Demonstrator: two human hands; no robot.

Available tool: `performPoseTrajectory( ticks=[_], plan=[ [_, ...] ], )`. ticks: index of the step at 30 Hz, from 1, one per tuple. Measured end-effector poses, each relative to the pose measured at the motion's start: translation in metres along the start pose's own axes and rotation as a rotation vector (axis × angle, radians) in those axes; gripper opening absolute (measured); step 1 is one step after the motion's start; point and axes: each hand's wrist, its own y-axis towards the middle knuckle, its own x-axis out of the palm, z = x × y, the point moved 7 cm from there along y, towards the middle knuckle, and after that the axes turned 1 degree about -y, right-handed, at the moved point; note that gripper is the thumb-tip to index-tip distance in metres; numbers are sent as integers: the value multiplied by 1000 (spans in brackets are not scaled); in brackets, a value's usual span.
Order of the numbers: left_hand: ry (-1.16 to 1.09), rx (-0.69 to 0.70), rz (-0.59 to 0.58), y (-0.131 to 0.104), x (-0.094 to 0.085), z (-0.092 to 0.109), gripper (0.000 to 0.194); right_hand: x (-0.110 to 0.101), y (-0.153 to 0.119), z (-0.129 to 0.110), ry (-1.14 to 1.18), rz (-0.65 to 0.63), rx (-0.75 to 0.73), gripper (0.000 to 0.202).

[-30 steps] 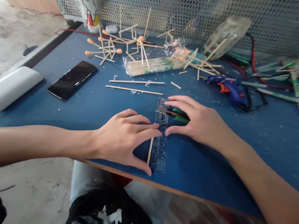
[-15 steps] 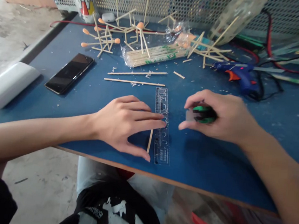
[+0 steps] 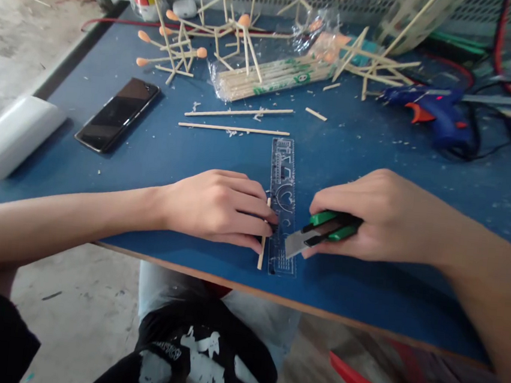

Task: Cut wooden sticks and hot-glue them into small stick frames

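Note:
My left hand (image 3: pixel 226 210) is closed on a short wooden stick (image 3: pixel 261 261), its fingertips curled over the stick at the ruler's left edge. The clear plastic stencil ruler (image 3: pixel 284 170) lies on the blue table, pointing away from me. My right hand (image 3: pixel 383 219) grips a green and black box cutter (image 3: pixel 336 226). Its wide blade is out and points left, over the lower part of the ruler. From this angle I cannot tell whether the blade touches the ruler.
Two long sticks (image 3: pixel 234 129) lie beyond the ruler, near a short offcut (image 3: pixel 316 114). Behind are a bag of sticks (image 3: pixel 270 78) and stick frames with orange tips (image 3: pixel 178 51). A phone (image 3: pixel 118 115) and white case (image 3: pixel 16 138) lie left; a blue glue gun (image 3: pixel 447 116) lies right.
My left fingers have drawn in from lying spread across the ruler to closing on the stick. My right hand has turned the box cutter, bringing its blade left and down over the ruler.

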Motion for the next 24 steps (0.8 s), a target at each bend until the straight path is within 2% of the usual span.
performPoseTrajectory(
  ticks=[4,9,18,24],
  plan=[
    [29,17,21,0,2,3,25,8,1,-3,10,-44,-15,45],
    [52,11,4,1,5,7,30,16,2,-6,17,-19,-59,46],
    [-7,37,4,1,5,6,24,14,5,-6,40,-75,-45,49],
    [16,47,35,1,3,7,20,17,4,-5,51,-59,-33,49]
  ],
)
